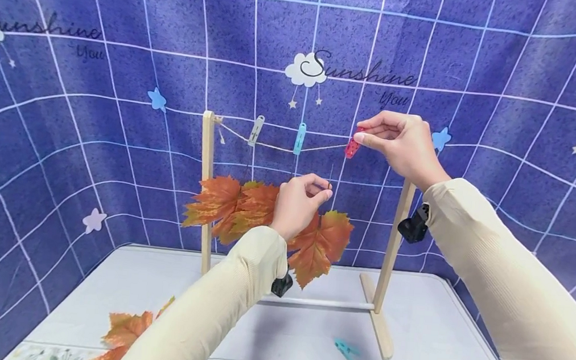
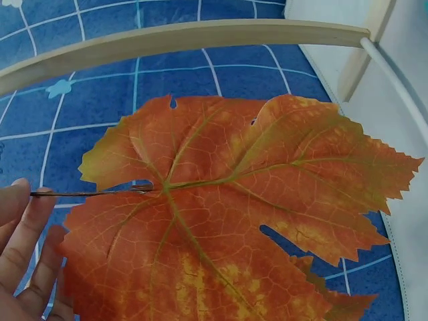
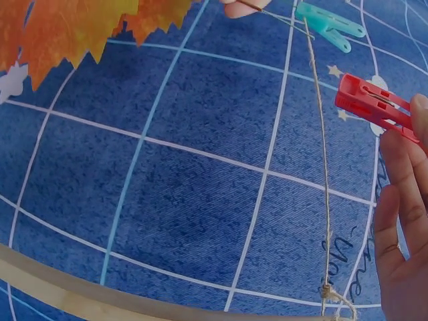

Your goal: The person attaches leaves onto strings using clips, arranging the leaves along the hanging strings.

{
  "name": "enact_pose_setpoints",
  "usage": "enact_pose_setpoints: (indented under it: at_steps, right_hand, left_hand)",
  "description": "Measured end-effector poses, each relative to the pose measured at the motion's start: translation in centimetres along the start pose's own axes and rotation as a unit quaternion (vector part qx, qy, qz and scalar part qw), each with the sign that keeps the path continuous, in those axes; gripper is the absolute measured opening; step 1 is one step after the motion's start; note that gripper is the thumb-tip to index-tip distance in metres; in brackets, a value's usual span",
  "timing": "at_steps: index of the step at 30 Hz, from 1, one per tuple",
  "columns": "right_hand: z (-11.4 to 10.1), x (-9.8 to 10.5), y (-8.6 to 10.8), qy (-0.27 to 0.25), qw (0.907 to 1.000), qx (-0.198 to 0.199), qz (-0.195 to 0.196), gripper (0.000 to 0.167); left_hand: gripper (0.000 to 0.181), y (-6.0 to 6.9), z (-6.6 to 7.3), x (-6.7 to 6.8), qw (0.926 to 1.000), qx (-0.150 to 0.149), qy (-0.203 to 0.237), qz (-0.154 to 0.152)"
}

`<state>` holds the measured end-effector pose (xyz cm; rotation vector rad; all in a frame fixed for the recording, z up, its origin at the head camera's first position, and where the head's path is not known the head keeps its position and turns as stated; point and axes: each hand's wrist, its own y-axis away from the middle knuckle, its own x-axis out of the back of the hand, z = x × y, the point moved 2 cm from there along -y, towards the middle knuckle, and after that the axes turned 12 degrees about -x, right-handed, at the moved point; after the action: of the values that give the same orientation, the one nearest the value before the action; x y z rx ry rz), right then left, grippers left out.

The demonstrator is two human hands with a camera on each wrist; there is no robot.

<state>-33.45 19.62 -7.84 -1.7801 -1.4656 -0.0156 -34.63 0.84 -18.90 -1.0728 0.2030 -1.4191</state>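
In the head view my left hand (image 1: 300, 201) pinches the thin stem of an orange artificial leaf (image 1: 319, 243), whose blade hangs below the fingers. The left wrist view shows this stem (image 2: 93, 193) between thumb and fingers. My right hand (image 1: 404, 147) pinches a red clothespin (image 1: 352, 148) near the twine line (image 1: 275, 147). In the right wrist view the red clothespin (image 3: 371, 103) appears beside the twine (image 3: 319, 107), with a small gap between. A grey clothespin (image 1: 256, 131) and a light-blue clothespin (image 1: 299, 139) stand on the line, with orange leaves (image 1: 219, 197) below them.
The twine is tied to a wooden frame with a left post (image 1: 208, 150) and a right post (image 1: 393, 252). On the white table (image 1: 439, 330) lie a teal clothespin (image 1: 345, 351) and more leaves (image 1: 127, 329), partly behind my left sleeve. A blue patterned cloth (image 1: 133, 132) hangs behind.
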Motion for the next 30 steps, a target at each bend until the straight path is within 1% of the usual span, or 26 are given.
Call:
enact_pose_setpoints:
  at_steps: [3, 7, 11, 14, 19, 23, 26, 30]
  right_hand:
    - [-0.1, -0.3, -0.4, 0.003, 1.0, 0.001, -0.002, 0.022]
    - [-0.1, -0.5, -0.8, 0.01, 0.9999, -0.007, -0.002, 0.022]
    - [-0.1, -0.6, -1.0, 0.018, 0.9997, -0.015, 0.0, 0.023]
    - [0.0, -0.7, -1.2, 0.017, 0.9997, -0.018, 0.002, 0.023]
    - [0.1, -1.3, -1.7, 0.009, 0.9999, -0.01, 0.001, 0.021]
    - [0.0, -1.8, -2.1, 0.001, 1.0, -0.001, -0.004, 0.022]
    - [-0.2, -1.9, -2.4, 0.001, 1.0, -0.003, -0.005, 0.022]
    - [-0.2, -2.0, -2.7, 0.006, 0.9999, -0.011, -0.005, 0.021]
  left_hand:
    - [0.013, -0.4, -0.2, -0.3, 0.9999, 0.01, -0.002, 0.013]
    - [0.012, -0.9, -0.3, -0.4, 0.9993, 0.011, -0.019, 0.03]
    - [0.012, -1.4, -0.2, -0.5, 0.9986, 0.021, -0.031, 0.036]
    - [0.011, -1.8, 0.0, -0.7, 0.9985, 0.026, -0.028, 0.04]
    - [0.01, -2.4, 0.1, -1.0, 0.9985, 0.025, -0.023, 0.043]
    - [0.009, -2.7, -0.1, -1.1, 0.9982, 0.021, -0.025, 0.05]
    - [0.009, -3.0, -0.2, -1.1, 0.998, 0.016, -0.021, 0.058]
    - [0.01, -3.4, -0.2, -1.1, 0.9977, 0.019, -0.017, 0.063]
